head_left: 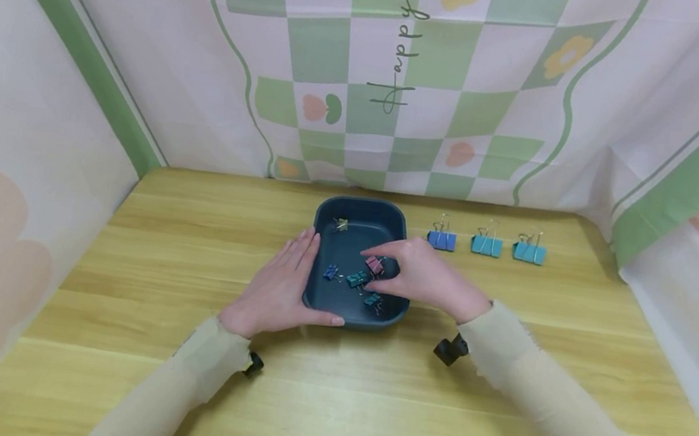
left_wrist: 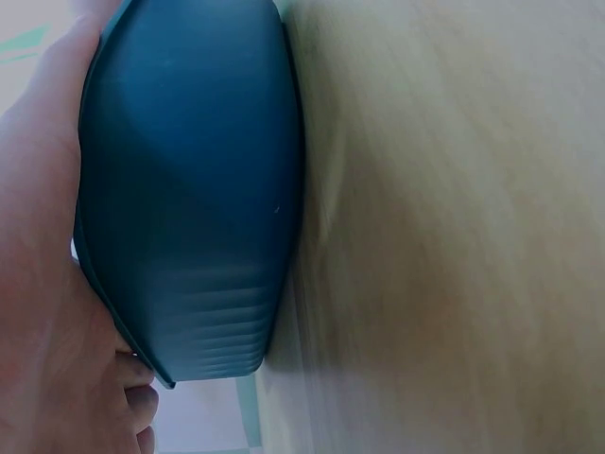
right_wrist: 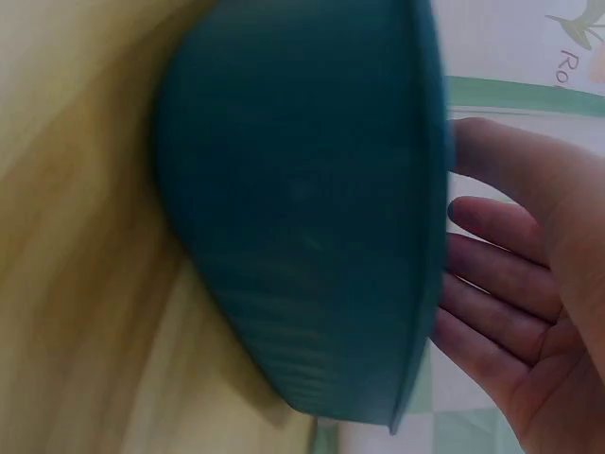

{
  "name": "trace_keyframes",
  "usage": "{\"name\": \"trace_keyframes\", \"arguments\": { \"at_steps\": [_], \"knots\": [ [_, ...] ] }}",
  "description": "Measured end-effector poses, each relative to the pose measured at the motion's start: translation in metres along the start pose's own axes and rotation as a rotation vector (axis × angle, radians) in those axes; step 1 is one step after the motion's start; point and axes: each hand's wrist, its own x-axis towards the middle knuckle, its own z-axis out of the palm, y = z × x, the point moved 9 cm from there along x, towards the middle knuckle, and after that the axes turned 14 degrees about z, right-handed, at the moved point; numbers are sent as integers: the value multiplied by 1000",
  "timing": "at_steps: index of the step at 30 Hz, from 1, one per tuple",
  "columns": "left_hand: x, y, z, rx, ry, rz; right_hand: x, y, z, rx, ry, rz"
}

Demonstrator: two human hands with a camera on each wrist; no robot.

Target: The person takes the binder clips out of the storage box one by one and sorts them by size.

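A dark blue tray (head_left: 363, 212) stands on the table with several small binder clips inside. My left hand (head_left: 280, 286) rests against its left side, fingers straight along the rim and thumb at the front edge. Over the tray's right side reaches my right hand (head_left: 423, 277), thumb and fingers apart around a pink binder clip (head_left: 374, 265). A dark green clip (head_left: 357, 279) lies by the thumb tip, and a teal clip (head_left: 372, 299) below it. Further left are a blue clip (head_left: 331, 271) and a yellowish clip (head_left: 341, 225). The tray wall (right_wrist: 302, 189) hides the fingertips in the right wrist view.
Right of the tray, a blue binder clip (head_left: 442, 241) and two larger teal clips, one in the middle (head_left: 486, 246) and one at the end (head_left: 529, 254), stand in a row on the wooden table (head_left: 341, 404). A patterned curtain (head_left: 317, 49) hangs behind.
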Motion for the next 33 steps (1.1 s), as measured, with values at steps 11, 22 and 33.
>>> {"name": "trace_keyframes", "arguments": {
  "at_steps": [11, 22, 33],
  "knots": [
    [-2, -1, 1, 2, -4, 2, 5, 4, 26, -16, -89, 74],
    [-1, -1, 1, -1, -2, 2, 10, 7, 35, -61, -102, 61],
    [-1, 0, 1, 1, -10, 2, 14, 4, 39, -102, -113, 52]
  ]
}}
